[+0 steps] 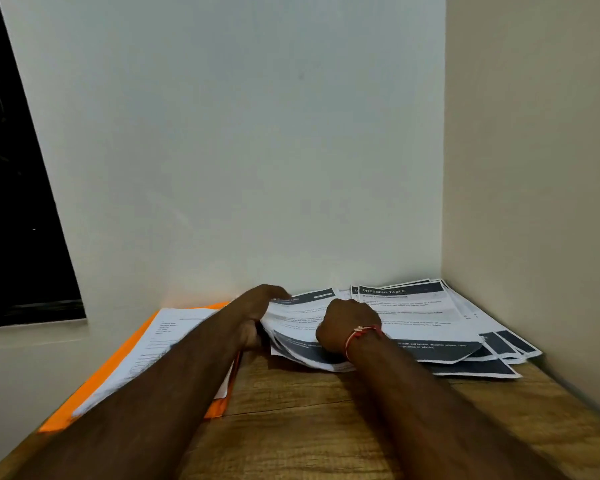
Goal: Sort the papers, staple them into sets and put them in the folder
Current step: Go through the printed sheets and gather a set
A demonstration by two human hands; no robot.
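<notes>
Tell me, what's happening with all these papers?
A person is going through a loose pile of printed papers on a wooden table in a corner. The left hand grips the left edge of some lifted sheets; the right hand sits curled on top of the pile, though whether it pinches anything is unclear. An orange folder with a few pages on it lies to the left.

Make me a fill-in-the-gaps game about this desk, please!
1. The flat paper folder on the brown wooden table is ____.
2. The pile of printed white sheets touched by the left hand and right hand lies to the ____ of the folder.
3. The thin thread bracelet on the right wrist is ____.
4. The rear sheet's dark heading bar reads DRESSING ____.
Missing words: orange, right, red, TABLE.
</notes>
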